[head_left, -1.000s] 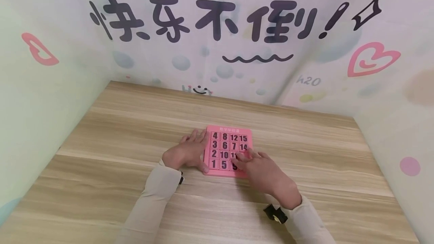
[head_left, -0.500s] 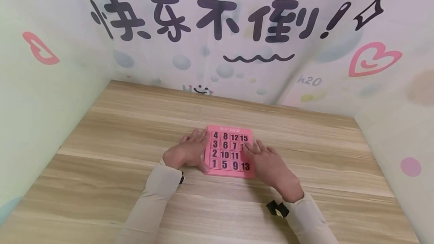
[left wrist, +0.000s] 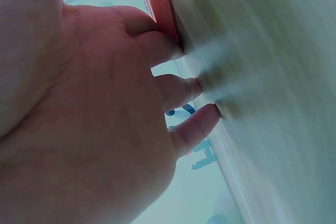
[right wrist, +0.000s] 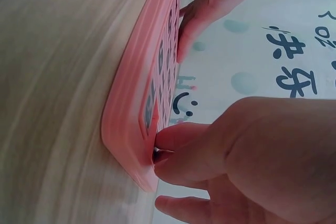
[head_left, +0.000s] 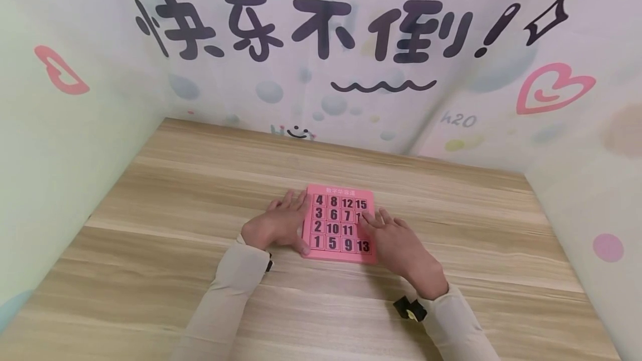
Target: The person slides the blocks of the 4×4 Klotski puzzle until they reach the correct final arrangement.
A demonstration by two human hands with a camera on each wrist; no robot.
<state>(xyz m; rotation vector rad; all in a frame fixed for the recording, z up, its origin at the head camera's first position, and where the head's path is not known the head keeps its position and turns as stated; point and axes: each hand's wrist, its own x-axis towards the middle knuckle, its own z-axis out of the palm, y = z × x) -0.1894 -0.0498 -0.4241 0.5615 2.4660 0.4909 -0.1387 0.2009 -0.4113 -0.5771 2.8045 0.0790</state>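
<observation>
A pink sliding number puzzle (head_left: 340, 257) lies flat on the wooden table, its black-numbered tiles facing up. My left hand (head_left: 279, 226) braces its left side, thumb by the near-left corner and fingers spread toward the far end. The left wrist view shows fingertips (left wrist: 197, 86) on the table and the index finger against the pink frame. My right hand (head_left: 401, 247) rests over the right side, index fingertip on the tile below 15, partly covering its number. A gap under that fingertip lies above tile 13 (head_left: 363, 246). In the right wrist view, thumb and index finger are close together at the frame's edge.
The wood-grain table (head_left: 210, 183) reaches a printed backdrop (head_left: 281, 105) with large dark characters. Pale side walls (head_left: 65, 144) stand left and right. Both forearms wear light sleeves (head_left: 233, 277), and a black strap piece (head_left: 410, 309) sits at the right wrist.
My right hand has shifted up and right from the lower tiles, uncovering 9, 11 and 13, and its fingertip now covers part of the 14 tile. The left hand has stayed put.
</observation>
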